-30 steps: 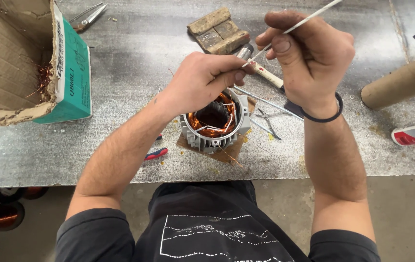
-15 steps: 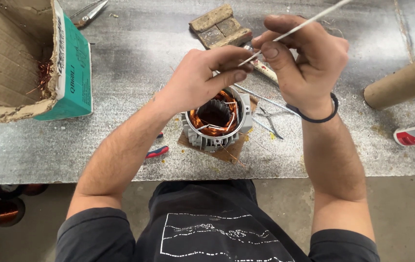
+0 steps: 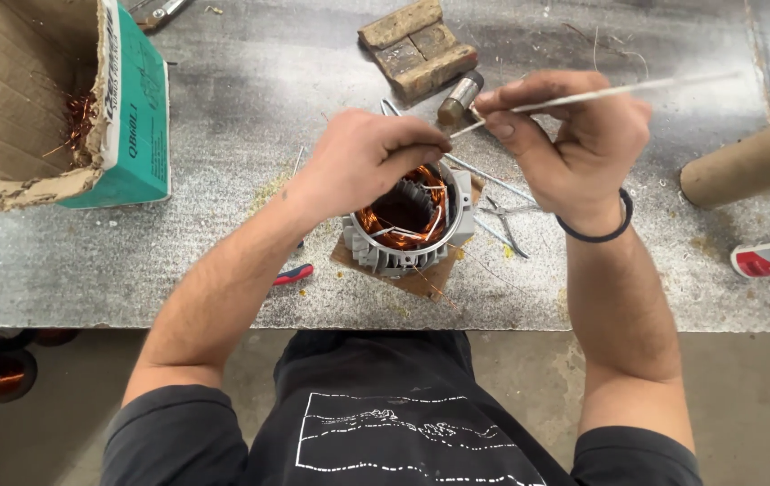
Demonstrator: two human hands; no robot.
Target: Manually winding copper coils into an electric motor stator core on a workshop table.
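Hands (image 3: 466, 148) on thin white tubing (image 3: 601, 93)

One motor stator (image 3: 407, 220), one cardboard box (image 3: 52, 99), one cardboard tube (image 3: 749, 162), two hands (image 3: 371, 157).

Stator housing (image 3: 403, 256) was cast metal, matt grey, ribbed – windings (image 3: 421, 184) inside were glossy copper wire. It sat on a scrap of brown cardboard (image 3: 421, 281), rough-edged. Bench top (image 3: 250, 99) was sheet metal, dull and scuffed all over. Thin sleeve (image 3: 601, 93) pinched in the right hand (image 3: 574, 144) looked like white matt tubing. Box (image 3: 52, 99) was raw corrugated cardboard, torn, with a smooth teal printed face. Blocks (image 3: 416, 45) were rough worn wood. Tube (image 3: 749, 162) – matt brown cardboard. Wristband (image 3: 596, 229) was black, slightly shiny.
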